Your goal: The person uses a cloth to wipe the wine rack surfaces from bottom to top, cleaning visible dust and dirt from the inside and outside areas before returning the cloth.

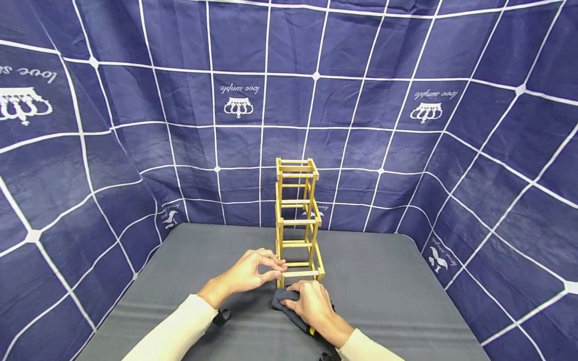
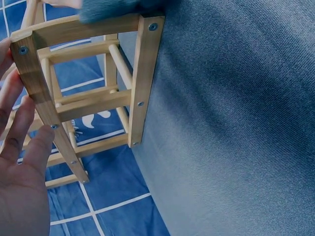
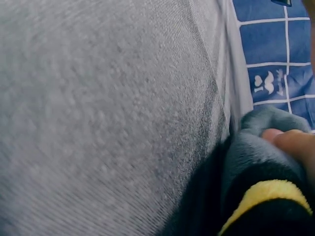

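A tall, light wooden rack (image 1: 300,220) with stepped tiers stands on the grey surface. My left hand (image 1: 256,268) holds its lower front left corner, thumb and fingertips close together there. In the left wrist view, fingers (image 2: 22,123) lie against a screwed side rail; the thumb is hidden. My right hand (image 1: 311,303) grips a grey fuzzy cloth (image 1: 289,306), bunched under thumb and fingers, at the rack's front left foot. The right wrist view shows a thumb on the cloth (image 3: 268,147) and a yellow stripe (image 3: 270,189) beside a black part. In the left wrist view the cloth (image 2: 113,10) overlaps the rack's front post.
A grey cloth-covered table (image 1: 393,296) carries the rack. Blue curtains (image 1: 352,105) with a white grid stand behind the table and along both sides. Dark straps (image 1: 221,317) sit at the wrists beneath cream sleeves (image 1: 180,331).
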Demonstrator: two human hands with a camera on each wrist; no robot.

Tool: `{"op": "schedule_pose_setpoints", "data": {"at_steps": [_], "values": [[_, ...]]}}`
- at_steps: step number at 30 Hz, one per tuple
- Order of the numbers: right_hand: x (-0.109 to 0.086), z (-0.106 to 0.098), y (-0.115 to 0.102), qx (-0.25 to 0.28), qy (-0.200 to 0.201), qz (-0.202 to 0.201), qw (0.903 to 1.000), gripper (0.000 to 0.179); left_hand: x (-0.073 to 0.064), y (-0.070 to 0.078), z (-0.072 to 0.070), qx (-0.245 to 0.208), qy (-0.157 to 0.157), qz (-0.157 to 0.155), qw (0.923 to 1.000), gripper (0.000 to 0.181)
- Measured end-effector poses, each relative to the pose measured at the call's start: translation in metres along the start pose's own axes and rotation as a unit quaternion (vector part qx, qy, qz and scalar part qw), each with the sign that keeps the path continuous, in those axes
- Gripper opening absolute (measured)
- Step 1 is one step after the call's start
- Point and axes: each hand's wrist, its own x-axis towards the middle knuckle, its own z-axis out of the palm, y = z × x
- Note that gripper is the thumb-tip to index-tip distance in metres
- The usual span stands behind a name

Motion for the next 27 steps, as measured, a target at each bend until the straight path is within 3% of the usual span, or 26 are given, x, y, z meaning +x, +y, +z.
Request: {"op": "schedule_pose_setpoints", "data": {"at_steps": [5,8,11,18,27], "values": [[-0.004,-0.001,0.002,-0.002,0.108,-0.041,0.9933,0.03,0.001,-0.002,0.001,0.003,0.003,0.007,1.0,0.014],[-0.003,-0.004,0.004,-0.019,0.142,-0.058,0.988,0.033,0.0,-0.003,0.001,0.004,0.008,0.005,0.9999,0.013],[-0.003,-0.005,0.006,-0.038,0.116,-0.056,0.991,0.033,-0.003,-0.004,0.001,0.005,0.013,-0.002,0.9999,0.013],[-0.008,-0.008,0.013,-0.076,-0.004,-0.011,0.9971,0.032,-0.003,-0.002,0.003,-0.001,0.011,0.0,0.9999,0.013],[-0.009,-0.019,0.017,-0.059,-0.041,0.018,0.9973,0.03,0.001,-0.001,0.003,-0.009,0.016,-0.001,0.9998,0.013]]}}
